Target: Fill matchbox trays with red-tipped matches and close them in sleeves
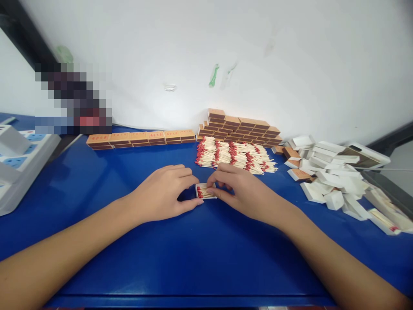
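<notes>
A small white matchbox tray (206, 197) lies on the blue table, with red-headed matches (202, 190) inside, their heads toward the left end. My left hand (166, 191) steadies the tray's left end between thumb and index finger. Over the tray's right part, my right hand (240, 189) has its thumb and fingers pinched at the matches, partly covering them. Just behind the hands spreads a pile of loose matches (237, 155) in rough rows, red heads mostly to the left.
Closed matchboxes stand in a long row (140, 138) and a stepped stack (241, 127) against the wall. White empty trays (332, 172) and several brown sleeves (298, 174) are heaped at right. A white power strip (29, 172) sits at left on the blue table (193, 258).
</notes>
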`<control>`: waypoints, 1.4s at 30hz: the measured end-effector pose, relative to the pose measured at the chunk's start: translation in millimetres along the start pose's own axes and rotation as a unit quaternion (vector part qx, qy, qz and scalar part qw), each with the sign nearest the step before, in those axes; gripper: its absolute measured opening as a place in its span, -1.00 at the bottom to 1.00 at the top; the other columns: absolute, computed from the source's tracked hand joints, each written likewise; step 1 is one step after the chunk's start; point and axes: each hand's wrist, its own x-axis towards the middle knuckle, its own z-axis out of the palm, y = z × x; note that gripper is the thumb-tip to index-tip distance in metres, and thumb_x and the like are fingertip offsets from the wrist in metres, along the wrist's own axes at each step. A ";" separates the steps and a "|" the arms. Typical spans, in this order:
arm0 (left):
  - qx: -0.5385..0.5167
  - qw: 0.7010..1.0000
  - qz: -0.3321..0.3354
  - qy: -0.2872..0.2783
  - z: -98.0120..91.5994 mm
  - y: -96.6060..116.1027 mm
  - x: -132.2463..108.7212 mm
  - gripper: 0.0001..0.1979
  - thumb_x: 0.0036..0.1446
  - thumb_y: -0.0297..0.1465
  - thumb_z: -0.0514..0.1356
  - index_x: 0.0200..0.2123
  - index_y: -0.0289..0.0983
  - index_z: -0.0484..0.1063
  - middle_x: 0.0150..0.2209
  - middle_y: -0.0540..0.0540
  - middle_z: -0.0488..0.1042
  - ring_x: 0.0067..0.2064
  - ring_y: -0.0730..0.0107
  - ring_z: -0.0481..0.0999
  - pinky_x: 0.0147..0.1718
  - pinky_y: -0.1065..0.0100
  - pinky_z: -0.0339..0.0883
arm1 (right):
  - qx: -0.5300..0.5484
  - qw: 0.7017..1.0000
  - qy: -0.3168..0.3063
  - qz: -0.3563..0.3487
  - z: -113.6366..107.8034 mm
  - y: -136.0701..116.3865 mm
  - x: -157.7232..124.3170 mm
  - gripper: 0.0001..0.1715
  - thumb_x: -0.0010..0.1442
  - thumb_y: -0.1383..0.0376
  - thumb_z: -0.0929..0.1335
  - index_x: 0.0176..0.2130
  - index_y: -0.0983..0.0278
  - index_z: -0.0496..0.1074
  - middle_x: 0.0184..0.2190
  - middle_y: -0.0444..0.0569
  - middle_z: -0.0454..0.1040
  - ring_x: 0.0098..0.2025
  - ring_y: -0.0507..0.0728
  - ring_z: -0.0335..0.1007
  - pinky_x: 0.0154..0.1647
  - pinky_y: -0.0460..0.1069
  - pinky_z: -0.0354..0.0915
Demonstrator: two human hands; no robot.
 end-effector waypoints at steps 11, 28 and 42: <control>-0.005 1.000 0.002 -0.006 -0.2 0.5 -0.7 -0.74 0.38 -0.18 0.30 -0.13 -0.28 0.59 -0.29 -0.05 0.52 -0.23 0.27 0.50 -0.21 0.24 0.34 | -0.023 0.999 0.039 0.007 2.0 0.7 3.3 -0.88 0.41 0.32 0.40 -0.25 0.22 0.47 -0.31 -0.06 0.45 -0.31 0.10 0.36 -0.31 0.00 0.22; -0.005 1.000 -0.003 -0.015 -1.5 -0.1 -0.5 -0.75 0.40 -0.19 0.26 -0.11 -0.26 0.59 -0.25 -0.07 0.56 -0.22 0.26 0.52 -0.18 0.24 0.35 | -0.078 0.991 0.087 0.072 1.2 54.4 7.3 -0.88 0.44 0.24 0.36 -0.19 0.21 0.45 -0.29 -0.03 0.46 -0.32 0.14 0.36 -0.30 0.03 0.22; -0.006 1.000 -0.005 -0.016 -1.1 -0.1 -0.2 -0.76 0.40 -0.19 0.26 -0.10 -0.25 0.60 -0.24 -0.07 0.57 -0.23 0.26 0.52 -0.19 0.23 0.35 | -0.070 0.991 0.076 0.081 0.8 48.9 7.0 -0.82 0.41 0.23 0.37 -0.28 0.21 0.42 -0.31 -0.03 0.43 -0.36 0.13 0.32 -0.34 0.04 0.22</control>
